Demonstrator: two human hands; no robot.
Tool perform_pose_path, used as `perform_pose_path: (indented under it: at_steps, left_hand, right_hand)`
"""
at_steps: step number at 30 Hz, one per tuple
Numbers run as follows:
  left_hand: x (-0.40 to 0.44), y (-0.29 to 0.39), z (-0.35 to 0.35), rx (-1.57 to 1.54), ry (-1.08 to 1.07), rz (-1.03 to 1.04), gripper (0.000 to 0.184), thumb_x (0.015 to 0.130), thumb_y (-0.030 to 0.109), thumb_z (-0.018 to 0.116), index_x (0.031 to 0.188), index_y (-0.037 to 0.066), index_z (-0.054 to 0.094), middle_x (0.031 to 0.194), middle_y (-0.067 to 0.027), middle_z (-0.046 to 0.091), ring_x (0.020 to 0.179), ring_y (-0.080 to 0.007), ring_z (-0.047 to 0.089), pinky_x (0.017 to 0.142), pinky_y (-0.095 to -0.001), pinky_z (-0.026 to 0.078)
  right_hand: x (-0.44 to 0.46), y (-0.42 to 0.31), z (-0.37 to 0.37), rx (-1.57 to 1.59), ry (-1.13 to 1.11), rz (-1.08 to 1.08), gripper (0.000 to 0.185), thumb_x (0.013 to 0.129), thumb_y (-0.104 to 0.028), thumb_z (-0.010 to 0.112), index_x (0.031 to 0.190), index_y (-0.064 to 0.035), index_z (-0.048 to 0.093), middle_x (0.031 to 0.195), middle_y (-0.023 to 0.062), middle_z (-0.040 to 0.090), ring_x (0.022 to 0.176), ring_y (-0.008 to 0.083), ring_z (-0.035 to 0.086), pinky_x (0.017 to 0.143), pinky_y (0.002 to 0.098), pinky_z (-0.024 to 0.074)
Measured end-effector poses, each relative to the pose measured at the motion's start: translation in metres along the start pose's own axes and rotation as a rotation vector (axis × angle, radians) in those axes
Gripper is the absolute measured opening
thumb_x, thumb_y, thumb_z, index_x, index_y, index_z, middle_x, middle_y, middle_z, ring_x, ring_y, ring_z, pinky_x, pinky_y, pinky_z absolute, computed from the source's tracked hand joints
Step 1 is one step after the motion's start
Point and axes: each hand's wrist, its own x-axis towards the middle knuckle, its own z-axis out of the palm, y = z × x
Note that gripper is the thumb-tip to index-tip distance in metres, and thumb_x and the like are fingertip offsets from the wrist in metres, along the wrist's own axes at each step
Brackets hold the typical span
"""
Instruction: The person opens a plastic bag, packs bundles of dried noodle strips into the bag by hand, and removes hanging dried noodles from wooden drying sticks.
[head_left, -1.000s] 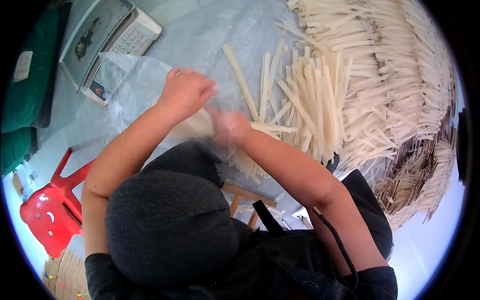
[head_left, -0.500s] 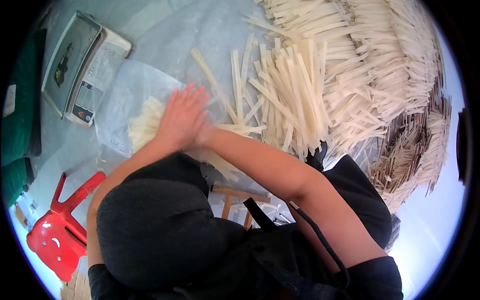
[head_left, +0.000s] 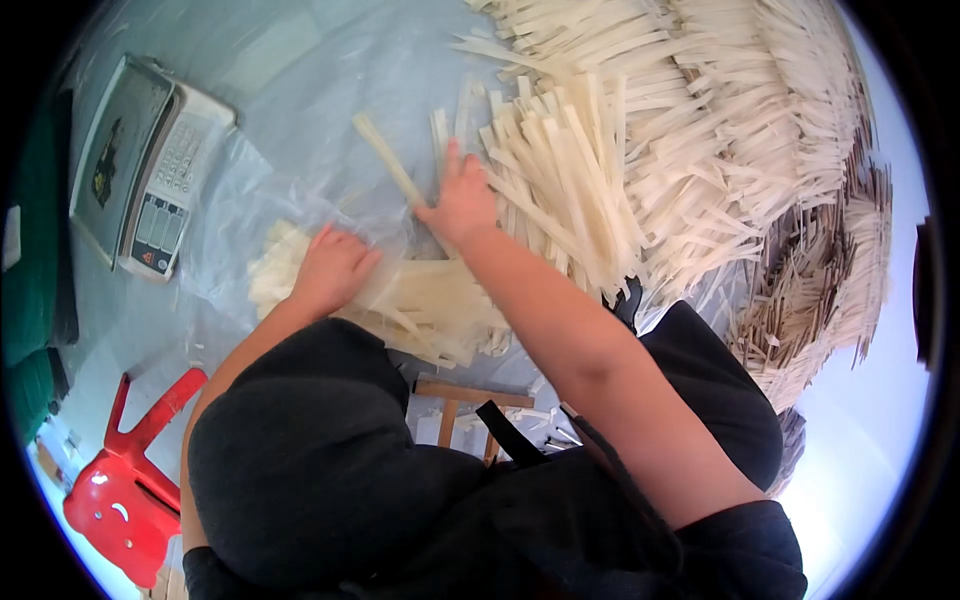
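Observation:
A clear plastic bag (head_left: 222, 255) lies on the floor with pale flat strips (head_left: 277, 270) inside it. My left hand (head_left: 335, 270) rests on the bag with its fingers curled together, gripping the plastic. More strips (head_left: 435, 290) stick out of the bag's right side, between my hands. My right hand (head_left: 468, 200) reaches over the loose strips right of the bag, fingers stretched out and apart, holding nothing. Just left of its thumb lies one single strip (head_left: 385, 155). A thick bundle of pale strips (head_left: 565, 170) lies right beside this hand.
A digital scale (head_left: 165, 190) with a metal pan stands at the left. A large heap of strips (head_left: 720, 130) fills the right side. Near my knees are a red plastic stool (head_left: 125, 510) and a small wooden stool (head_left: 475, 393). Green fabric (head_left: 35, 230) sits at the far left.
My hands were together over the bag and have come apart. The right hand has moved right to the loose strips; the left has stayed near the bag, its fingers now curled.

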Motion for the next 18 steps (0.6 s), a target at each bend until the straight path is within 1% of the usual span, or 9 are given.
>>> perform_pose_path:
  at_steps: [1,4,6,8,10,12,14,16,18]
  left_hand:
    - [-0.001,0.002,-0.002,0.005,-0.032,-0.018,0.028,0.094,0.027,0.056,0.081,0.004,0.064,0.084,-0.0103,0.063,0.098,-0.0304,0.056,0.106,-0.0497,0.033]
    - [-0.009,0.003,0.001,0.004,-0.048,-0.026,0.027,0.093,0.027,0.057,0.082,0.004,0.065,0.083,-0.0096,0.063,0.097,-0.0300,0.056,0.106,-0.0498,0.033]
    - [-0.011,0.001,0.002,0.007,-0.028,-0.012,0.026,0.093,0.027,0.058,0.083,0.004,0.065,0.082,-0.0095,0.063,0.097,-0.0299,0.056,0.106,-0.0499,0.033]
    - [-0.013,-0.001,0.004,0.007,-0.008,-0.003,0.026,0.092,0.027,0.058,0.083,0.004,0.065,0.083,-0.0092,0.064,0.097,-0.0298,0.057,0.106,-0.0508,0.033]
    - [-0.013,-0.001,0.005,0.003,-0.022,-0.013,0.026,0.092,0.027,0.058,0.084,0.004,0.066,0.084,-0.0091,0.064,0.098,-0.0298,0.057,0.106,-0.0513,0.033]
    - [-0.012,-0.002,0.005,0.011,-0.031,-0.018,0.025,0.092,0.027,0.058,0.084,0.004,0.066,0.085,-0.0091,0.064,0.098,-0.0297,0.057,0.106,-0.0517,0.032]
    - [-0.013,-0.004,0.007,0.034,-0.001,0.012,0.025,0.092,0.027,0.058,0.086,0.004,0.065,0.089,-0.0089,0.065,0.101,-0.0298,0.056,0.107,-0.0517,0.032]
    - [-0.014,-0.005,0.008,0.045,-0.016,0.003,0.025,0.092,0.028,0.058,0.088,0.004,0.065,0.093,-0.0095,0.065,0.103,-0.0301,0.056,0.107,-0.0518,0.032]
    - [-0.012,-0.005,0.006,0.053,-0.026,-0.003,0.025,0.092,0.028,0.058,0.091,0.004,0.065,0.096,-0.0101,0.065,0.105,-0.0304,0.056,0.107,-0.0519,0.032]
  right_hand:
    - [0.004,-0.001,0.007,-0.001,0.004,0.006,0.082,0.075,-0.030,0.073,0.141,-0.0008,0.034,0.123,0.0237,0.053,0.112,0.0367,0.054,0.089,0.0418,0.0491]
    - [0.021,0.002,0.011,0.089,-0.167,0.027,0.092,0.074,-0.030,0.073,0.146,-0.0044,0.021,0.116,0.0243,0.057,0.107,0.0387,0.058,0.090,0.0436,0.0496]
    - [0.043,0.018,-0.011,0.238,-0.197,0.226,0.056,0.076,-0.021,0.068,0.123,-0.0042,0.043,0.101,0.0189,0.063,0.097,0.0344,0.062,0.082,0.0429,0.0507]
    - [0.069,0.045,-0.009,0.354,-0.050,0.109,0.039,0.077,-0.018,0.066,0.109,-0.0040,0.048,0.088,0.0164,0.065,0.091,0.0324,0.064,0.079,0.0406,0.0510]
    - [0.079,0.051,-0.049,0.726,-0.042,0.043,0.034,0.078,-0.019,0.066,0.104,-0.0028,0.051,0.090,0.0159,0.065,0.091,0.0262,0.064,0.079,0.0373,0.0501]
    - [0.089,0.065,-0.085,0.760,-0.088,-0.033,0.036,0.083,-0.022,0.065,0.110,-0.0015,0.052,0.098,0.0120,0.064,0.091,0.0189,0.060,0.080,0.0344,0.0484]
    - [0.091,0.082,-0.109,1.028,0.143,-0.127,0.038,0.089,-0.023,0.062,0.119,-0.0017,0.053,0.102,0.0064,0.061,0.092,0.0150,0.055,0.083,0.0308,0.0463]
    - [0.074,0.086,-0.174,1.095,0.176,-0.165,0.039,0.093,-0.023,0.058,0.126,-0.0026,0.051,0.104,0.0035,0.060,0.097,0.0140,0.053,0.087,0.0285,0.0436]
    - [0.058,0.095,-0.219,0.974,0.176,-0.112,0.038,0.093,-0.023,0.058,0.126,-0.0059,0.053,0.103,0.0033,0.060,0.094,0.0133,0.054,0.083,0.0287,0.0445]
